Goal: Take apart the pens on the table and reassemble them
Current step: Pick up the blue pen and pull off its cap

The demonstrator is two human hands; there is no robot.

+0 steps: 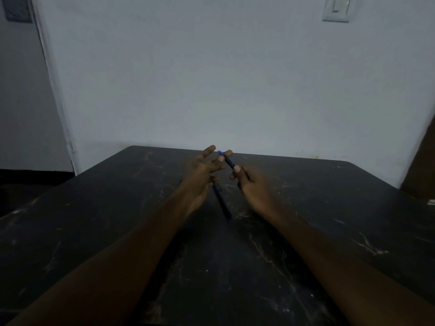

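We see both bare forearms reaching out over a dark table (pixel 329 208) whose matte top is scuffed with pale scratches and worn streaks. The right hand (pixel 254 187) has its fingers curled round a slim dark pen (pixel 228 162), thumb pressed against the barrel, holding it above the table and slanted up and away to the left. The pen's far end is a small blue tip (pixel 220 152), the one spot of colour in the dim light. The left hand (pixel 202 170) is spread wide, thumb and fingers nearly straight, and two fingertips (pixel 227 152) touch the pen at that blue end without closing round it. There is a slight glint just beside the tip, too small for us to make out. A second pen (pixel 222 203), a long, thin, dark cylinder with a clip at its far end, lies flat on the table between the two wrists, just beside the heel of the left hand. Behind the table rises a smooth pale wall (pixel 235 78) with a rectangular switch plate (pixel 336 9) high on the right.
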